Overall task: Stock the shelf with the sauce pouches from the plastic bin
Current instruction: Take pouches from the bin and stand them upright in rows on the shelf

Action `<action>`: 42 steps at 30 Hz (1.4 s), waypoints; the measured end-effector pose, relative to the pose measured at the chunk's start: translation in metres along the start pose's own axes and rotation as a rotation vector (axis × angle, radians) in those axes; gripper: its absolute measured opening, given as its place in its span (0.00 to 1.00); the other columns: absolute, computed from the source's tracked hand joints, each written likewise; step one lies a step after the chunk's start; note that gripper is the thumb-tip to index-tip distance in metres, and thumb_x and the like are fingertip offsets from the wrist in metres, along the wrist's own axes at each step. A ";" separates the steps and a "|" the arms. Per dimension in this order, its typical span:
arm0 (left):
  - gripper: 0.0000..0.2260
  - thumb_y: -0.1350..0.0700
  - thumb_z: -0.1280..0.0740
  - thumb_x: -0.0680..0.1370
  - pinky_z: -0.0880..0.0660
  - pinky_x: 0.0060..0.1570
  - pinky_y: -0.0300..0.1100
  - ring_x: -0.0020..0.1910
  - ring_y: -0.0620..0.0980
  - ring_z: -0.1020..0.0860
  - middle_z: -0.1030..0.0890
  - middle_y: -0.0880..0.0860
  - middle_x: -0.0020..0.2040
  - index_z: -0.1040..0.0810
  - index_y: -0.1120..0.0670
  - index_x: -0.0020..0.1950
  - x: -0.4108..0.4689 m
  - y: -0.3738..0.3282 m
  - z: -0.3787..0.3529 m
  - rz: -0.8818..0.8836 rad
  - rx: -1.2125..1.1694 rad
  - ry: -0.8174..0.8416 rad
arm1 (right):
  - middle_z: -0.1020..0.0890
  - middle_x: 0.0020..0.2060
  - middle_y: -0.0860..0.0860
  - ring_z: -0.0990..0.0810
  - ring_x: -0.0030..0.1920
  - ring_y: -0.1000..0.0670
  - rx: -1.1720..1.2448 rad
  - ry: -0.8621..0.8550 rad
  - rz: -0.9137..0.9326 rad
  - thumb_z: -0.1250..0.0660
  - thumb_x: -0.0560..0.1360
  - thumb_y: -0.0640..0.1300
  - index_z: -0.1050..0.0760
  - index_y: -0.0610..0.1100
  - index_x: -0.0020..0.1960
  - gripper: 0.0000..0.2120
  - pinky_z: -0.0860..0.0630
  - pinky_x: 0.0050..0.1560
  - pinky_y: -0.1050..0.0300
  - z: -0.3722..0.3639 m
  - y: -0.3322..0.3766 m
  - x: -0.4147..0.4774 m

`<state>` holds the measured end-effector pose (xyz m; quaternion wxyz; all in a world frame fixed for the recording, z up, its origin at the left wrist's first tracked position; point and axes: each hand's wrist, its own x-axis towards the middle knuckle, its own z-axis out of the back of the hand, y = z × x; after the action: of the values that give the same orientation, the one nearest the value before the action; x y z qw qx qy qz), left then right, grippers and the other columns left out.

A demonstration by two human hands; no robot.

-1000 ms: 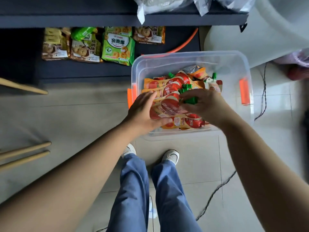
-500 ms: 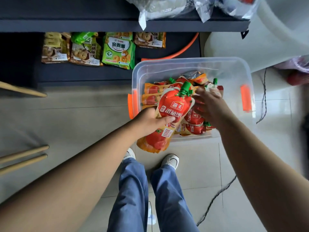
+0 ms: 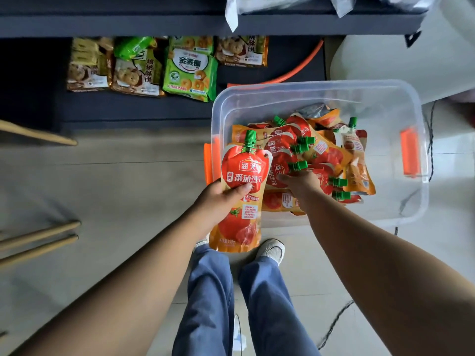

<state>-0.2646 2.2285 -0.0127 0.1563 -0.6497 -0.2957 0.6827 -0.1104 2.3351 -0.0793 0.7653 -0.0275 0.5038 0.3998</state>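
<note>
A clear plastic bin [image 3: 385,84] with orange latches stands on the floor in front of a dark low shelf [image 3: 128,109]. Inside it lies a pile of red and orange sauce pouches [image 3: 323,152] with green caps. My left hand [image 3: 218,201] grips one sauce pouch [image 3: 241,163] upright, cap up, over the bin's left edge. My right hand [image 3: 302,185] is down in the bin with its fingers curled on a pouch in the pile, just below a green cap [image 3: 298,165].
Several biscuit packets [image 3: 190,70] lie on the low shelf, with an orange hose [image 3: 300,68] behind the bin. Wooden poles [image 3: 38,235] jut in from the left. A black cable [image 3: 334,325] runs over the tiles near my legs [image 3: 210,304].
My left hand has lifted a pouch out of the pile and turned it upright at the bin's left edge. My right hand has shifted nearer me and closed on another pouch.
</note>
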 end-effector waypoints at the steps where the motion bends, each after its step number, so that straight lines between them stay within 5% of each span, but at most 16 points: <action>1: 0.15 0.40 0.32 0.64 0.28 0.61 0.55 0.55 0.53 0.21 0.18 0.50 0.53 0.25 0.44 0.47 0.000 0.000 0.000 0.001 -0.010 -0.004 | 0.19 0.53 0.43 0.20 0.53 0.43 -0.005 -0.013 0.011 0.29 0.70 0.47 0.25 0.38 0.59 0.21 0.24 0.57 0.48 -0.002 -0.001 0.000; 4: 0.15 0.40 0.31 0.64 0.27 0.61 0.55 0.54 0.53 0.21 0.18 0.50 0.52 0.24 0.45 0.47 0.000 0.002 -0.001 0.016 -0.023 -0.008 | 0.19 0.49 0.46 0.22 0.44 0.49 0.134 -0.060 0.059 0.30 0.72 0.46 0.24 0.38 0.59 0.19 0.23 0.48 0.55 -0.008 -0.005 -0.005; 8: 0.17 0.41 0.29 0.63 0.27 0.60 0.54 0.53 0.53 0.20 0.18 0.51 0.51 0.24 0.46 0.47 -0.008 -0.002 0.004 0.042 -0.055 -0.038 | 0.20 0.49 0.48 0.21 0.51 0.47 0.268 -0.128 0.209 0.31 0.73 0.42 0.24 0.38 0.57 0.14 0.23 0.56 0.51 -0.001 0.007 -0.035; 15: 0.05 0.56 0.28 0.70 0.24 0.48 0.45 0.43 0.49 0.18 0.16 0.47 0.37 0.22 0.51 0.44 -0.054 -0.057 0.017 -0.062 -0.201 -0.054 | 0.18 0.36 0.56 0.20 0.36 0.59 0.283 -0.073 0.600 0.30 0.71 0.41 0.19 0.41 0.48 0.07 0.23 0.37 0.70 0.084 0.059 -0.124; 17: 0.14 0.52 0.24 0.62 0.25 0.50 0.46 0.41 0.47 0.18 0.15 0.46 0.36 0.21 0.51 0.44 -0.073 -0.086 0.019 -0.115 -0.187 0.008 | 0.17 0.30 0.58 0.20 0.33 0.60 0.355 0.015 0.678 0.30 0.71 0.40 0.18 0.46 0.40 0.04 0.23 0.37 0.67 0.119 0.083 -0.152; 20: 0.31 0.46 0.21 0.44 0.25 0.53 0.49 0.41 0.48 0.17 0.15 0.49 0.37 0.21 0.52 0.44 -0.110 -0.138 0.018 -0.187 -0.176 0.057 | 0.17 0.28 0.54 0.20 0.31 0.56 0.514 0.143 0.787 0.32 0.71 0.39 0.19 0.46 0.29 0.13 0.22 0.38 0.60 0.169 0.122 -0.198; 23: 0.40 0.42 0.20 0.34 0.24 0.44 0.46 0.39 0.47 0.17 0.15 0.50 0.38 0.21 0.52 0.44 -0.154 -0.184 0.007 -0.301 -0.255 0.125 | 0.18 0.25 0.52 0.21 0.28 0.56 0.670 0.210 0.853 0.33 0.71 0.37 0.20 0.44 0.25 0.16 0.22 0.33 0.63 0.206 0.156 -0.248; 27: 0.34 0.43 0.19 0.41 0.20 0.42 0.45 0.44 0.49 0.16 0.15 0.52 0.45 0.17 0.50 0.45 -0.220 -0.235 -0.017 -0.456 -0.287 0.298 | 0.18 0.27 0.51 0.20 0.29 0.53 0.811 0.230 0.912 0.32 0.71 0.40 0.23 0.42 0.34 0.07 0.22 0.32 0.61 0.249 0.184 -0.316; 32: 0.31 0.45 0.20 0.53 0.21 0.43 0.44 0.41 0.50 0.17 0.15 0.53 0.43 0.22 0.55 0.51 -0.296 -0.298 -0.047 -0.606 -0.248 0.136 | 0.17 0.32 0.48 0.18 0.35 0.49 0.863 0.239 1.040 0.32 0.73 0.44 0.22 0.42 0.37 0.08 0.20 0.43 0.51 0.297 0.207 -0.399; 35: 0.18 0.52 0.24 0.61 0.23 0.44 0.45 0.42 0.51 0.18 0.15 0.51 0.39 0.22 0.54 0.48 -0.342 -0.325 -0.056 -0.737 -0.293 0.072 | 0.16 0.34 0.47 0.17 0.36 0.50 0.893 0.350 1.154 0.35 0.75 0.46 0.22 0.41 0.39 0.10 0.20 0.42 0.53 0.318 0.217 -0.444; 42: 0.16 0.49 0.32 0.63 0.23 0.44 0.47 0.44 0.52 0.18 0.15 0.52 0.41 0.22 0.52 0.48 -0.416 -0.348 -0.043 -0.905 -0.387 0.000 | 0.14 0.39 0.49 0.15 0.41 0.48 0.690 0.488 1.239 0.34 0.73 0.49 0.22 0.45 0.45 0.08 0.19 0.45 0.51 0.308 0.221 -0.504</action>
<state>-0.2377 2.2586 0.5305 0.3135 -0.4731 -0.6699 0.4787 -0.1085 2.3278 0.5512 0.2318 0.4148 0.6791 0.5595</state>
